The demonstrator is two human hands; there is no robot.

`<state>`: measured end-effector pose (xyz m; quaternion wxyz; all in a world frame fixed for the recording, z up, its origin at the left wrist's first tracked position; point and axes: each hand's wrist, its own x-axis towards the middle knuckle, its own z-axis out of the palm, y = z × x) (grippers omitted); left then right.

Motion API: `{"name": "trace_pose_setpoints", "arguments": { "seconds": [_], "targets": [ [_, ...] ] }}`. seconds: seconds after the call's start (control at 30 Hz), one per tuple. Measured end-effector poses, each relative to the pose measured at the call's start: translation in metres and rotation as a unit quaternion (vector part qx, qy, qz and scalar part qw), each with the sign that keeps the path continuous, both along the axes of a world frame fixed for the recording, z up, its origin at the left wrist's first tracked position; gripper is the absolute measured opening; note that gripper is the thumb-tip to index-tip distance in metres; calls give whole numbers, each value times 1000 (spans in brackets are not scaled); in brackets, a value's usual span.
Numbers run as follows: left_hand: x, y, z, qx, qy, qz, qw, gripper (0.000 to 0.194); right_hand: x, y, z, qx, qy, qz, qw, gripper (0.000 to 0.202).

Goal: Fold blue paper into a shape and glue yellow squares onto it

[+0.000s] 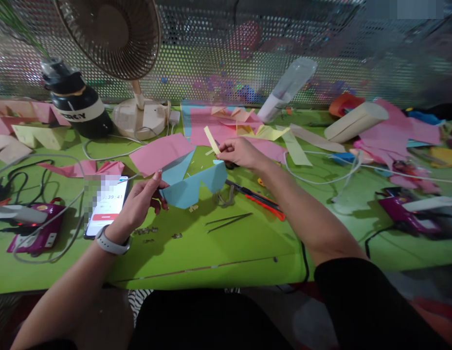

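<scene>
A blue paper cutout (pixel 184 193), notched along its lower edge, is pinched at its left end by my left hand (pixel 141 201). Between the fingertips of my right hand (pixel 238 151) is a narrow yellow paper strip (pixel 211 139), held near the cutout's right end. Just below the cutout lie tweezers (pixel 228 222) on the green table (pixel 247 262). A red and black utility knife (pixel 258 198) rests under my right forearm. Pink paper (pixel 162 153) and a piece of blue paper (pixel 179 167) lie behind the cutout.
A phone (pixel 107 204) lies left of my left wrist. At the back stand a fan (pixel 140 116), a dark bottle (pixel 81 104) and a tilted clear bottle (pixel 287 90). Purple power strips (pixel 39 228) with loose cables sit at both sides. A paper roll (pixel 357 121) lies back right.
</scene>
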<state>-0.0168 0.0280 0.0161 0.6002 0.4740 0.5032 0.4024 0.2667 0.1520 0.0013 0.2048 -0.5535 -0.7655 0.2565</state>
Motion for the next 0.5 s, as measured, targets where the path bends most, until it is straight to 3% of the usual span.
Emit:
{"name": "trace_pose_setpoints", "arguments": {
  "seconds": [0.13,0.23,0.33,0.4,0.5],
  "targets": [
    [3,-2,0,6,42,-22,999,50,-10,-22,24,-12,178,28,983,20],
    [3,-4,1,10,66,-32,997,52,-20,-40,53,26,155,67,985,17],
    [1,-5,3,21,74,-32,997,52,-29,-54,76,120,103,59,986,13],
    [1,-6,4,36,81,-39,995,52,-38,-62,81,88,95,77,989,15],
    [1,-7,5,58,94,-56,992,51,-57,-73,75,-5,98,128,987,17]
  ]
}}
